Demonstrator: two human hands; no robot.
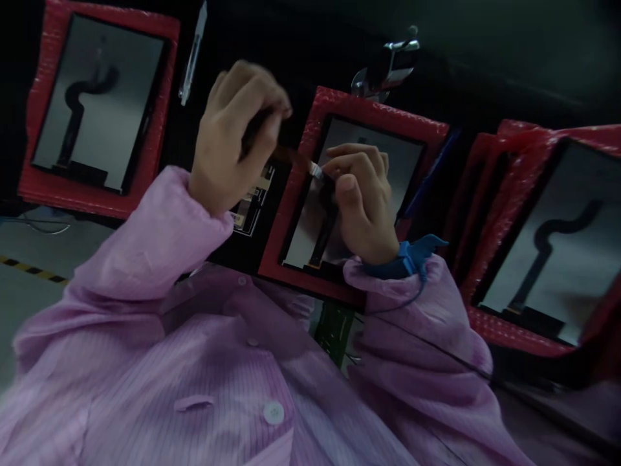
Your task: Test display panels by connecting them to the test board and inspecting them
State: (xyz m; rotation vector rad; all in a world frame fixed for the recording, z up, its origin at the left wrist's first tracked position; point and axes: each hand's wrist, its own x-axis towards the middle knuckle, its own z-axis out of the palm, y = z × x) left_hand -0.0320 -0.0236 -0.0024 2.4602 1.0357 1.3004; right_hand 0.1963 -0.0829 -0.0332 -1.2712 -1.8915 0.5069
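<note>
My left hand (233,139) is closed round a dark-handled tool whose brownish shaft (291,157) ends in a small white tip (316,171). The tip meets the fingers of my right hand (361,197), which are pinched together over a grey display panel (407,162) lying in a red bubble-wrap sleeve (301,188). What the right fingers pinch is too small to make out. A black flex cable (324,236) runs down the panel below that hand. A blue wrist strap (410,255) sits on my right wrist. Both arms wear pink striped sleeves.
A second panel with a curved black cable in a red sleeve (97,107) lies at the upper left, a third (548,252) at the right. A metal tool (191,58) and a shiny clamp (392,61) rest on the dark mat. A green circuit board (334,330) shows between my arms.
</note>
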